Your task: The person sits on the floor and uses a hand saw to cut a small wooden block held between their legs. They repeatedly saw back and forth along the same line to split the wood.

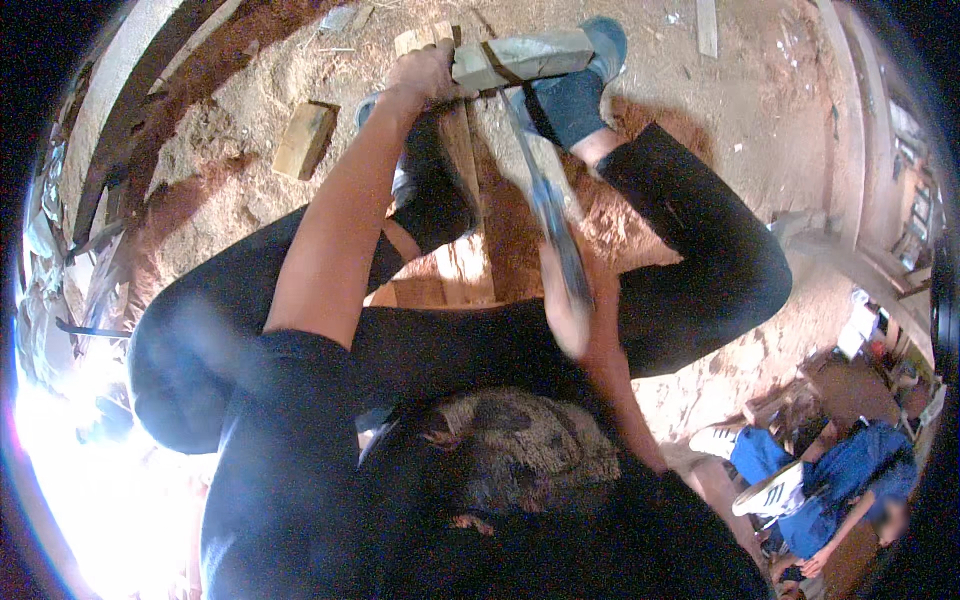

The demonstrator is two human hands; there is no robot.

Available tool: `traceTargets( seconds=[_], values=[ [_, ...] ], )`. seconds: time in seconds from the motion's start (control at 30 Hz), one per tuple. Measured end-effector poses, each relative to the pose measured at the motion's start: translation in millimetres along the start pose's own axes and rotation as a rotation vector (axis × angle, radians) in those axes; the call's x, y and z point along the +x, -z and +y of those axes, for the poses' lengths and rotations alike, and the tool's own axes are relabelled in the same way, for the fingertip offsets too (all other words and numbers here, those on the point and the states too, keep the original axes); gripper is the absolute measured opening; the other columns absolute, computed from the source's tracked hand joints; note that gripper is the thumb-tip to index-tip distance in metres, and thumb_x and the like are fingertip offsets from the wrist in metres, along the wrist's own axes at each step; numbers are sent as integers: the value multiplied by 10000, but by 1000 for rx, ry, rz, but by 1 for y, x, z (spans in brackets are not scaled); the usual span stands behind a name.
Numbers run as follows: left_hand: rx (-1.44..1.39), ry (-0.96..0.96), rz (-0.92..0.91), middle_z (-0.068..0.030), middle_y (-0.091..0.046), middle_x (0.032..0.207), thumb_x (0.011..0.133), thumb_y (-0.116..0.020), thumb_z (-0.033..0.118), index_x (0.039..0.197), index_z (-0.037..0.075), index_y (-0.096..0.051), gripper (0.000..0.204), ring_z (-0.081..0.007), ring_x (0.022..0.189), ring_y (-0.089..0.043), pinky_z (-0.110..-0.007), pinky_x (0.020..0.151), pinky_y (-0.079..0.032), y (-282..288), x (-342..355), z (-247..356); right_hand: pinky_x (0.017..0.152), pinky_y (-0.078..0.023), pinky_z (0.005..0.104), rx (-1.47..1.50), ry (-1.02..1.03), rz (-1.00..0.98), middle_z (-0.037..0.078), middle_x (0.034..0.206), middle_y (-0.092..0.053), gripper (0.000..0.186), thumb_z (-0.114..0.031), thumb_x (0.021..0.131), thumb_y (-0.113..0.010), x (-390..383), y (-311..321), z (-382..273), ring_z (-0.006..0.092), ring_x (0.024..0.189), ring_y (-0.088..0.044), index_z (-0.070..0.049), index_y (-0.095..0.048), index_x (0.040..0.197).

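Note:
My left hand is closed at the near end of a squared wood block, which lies crosswise between my feet. The block's right end rests against my right shoe. My right hand is wrapped round the blue-grey handle of a long tool, blurred by motion. The tool reaches up toward the block, where a narrow dark strip crosses the wood; whether that strip is the tool's head I cannot tell. Beneath my left hand a long wooden piece runs toward me between my legs.
A loose wood block lies on the sawdust-covered ground at the left. Curved timbers stand at the far left, and a thin board lies at the top. Another person in blue trousers sits at the lower right.

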State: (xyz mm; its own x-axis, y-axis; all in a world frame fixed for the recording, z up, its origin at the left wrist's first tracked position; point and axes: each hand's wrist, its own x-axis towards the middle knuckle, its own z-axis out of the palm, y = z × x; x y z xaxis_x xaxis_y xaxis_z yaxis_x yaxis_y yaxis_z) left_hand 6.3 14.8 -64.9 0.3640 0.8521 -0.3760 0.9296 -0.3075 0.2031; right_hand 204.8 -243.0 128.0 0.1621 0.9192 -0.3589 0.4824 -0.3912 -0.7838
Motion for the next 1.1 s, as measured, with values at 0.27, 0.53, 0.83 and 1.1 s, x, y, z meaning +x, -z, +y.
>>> traceTargets(
  seconds=[0.27,0.53,0.83,1.1],
  values=[
    [-56,52,-32,-205,-648,1200,702,-814,525,1236,78,-523,755,-385,1114,-634,-483,958,-511,12,36,45,821,-518,319,123,26,-66,172,1052,-708,289,-150,989,-556,127,12,-3,172,971,-683,-7,-612,1234],
    [-31,44,-25,-214,-667,1144,699,-803,551,1193,59,-530,749,-380,1096,-645,-474,944,-520,18,40,24,840,-521,362,174,-118,4,213,1071,-696,323,-166,975,-585,6,42,-4,211,992,-690,-11,-602,1258],
    [62,10,-41,-196,-659,1192,687,-809,564,1281,67,-509,831,-371,1123,-638,-460,962,-515,17,33,38,828,-513,371,-17,194,85,174,1025,-687,304,-153,962,-580,35,20,36,286,926,-661,-28,-600,1239],
    [-36,-12,-31,-192,-642,1231,686,-823,552,1265,76,-514,811,-373,1133,-630,-457,976,-508,-5,37,47,710,-493,314,125,53,-2,100,812,-671,196,-119,968,-589,117,0,17,112,798,-614,24,-634,1094]
  ],
)
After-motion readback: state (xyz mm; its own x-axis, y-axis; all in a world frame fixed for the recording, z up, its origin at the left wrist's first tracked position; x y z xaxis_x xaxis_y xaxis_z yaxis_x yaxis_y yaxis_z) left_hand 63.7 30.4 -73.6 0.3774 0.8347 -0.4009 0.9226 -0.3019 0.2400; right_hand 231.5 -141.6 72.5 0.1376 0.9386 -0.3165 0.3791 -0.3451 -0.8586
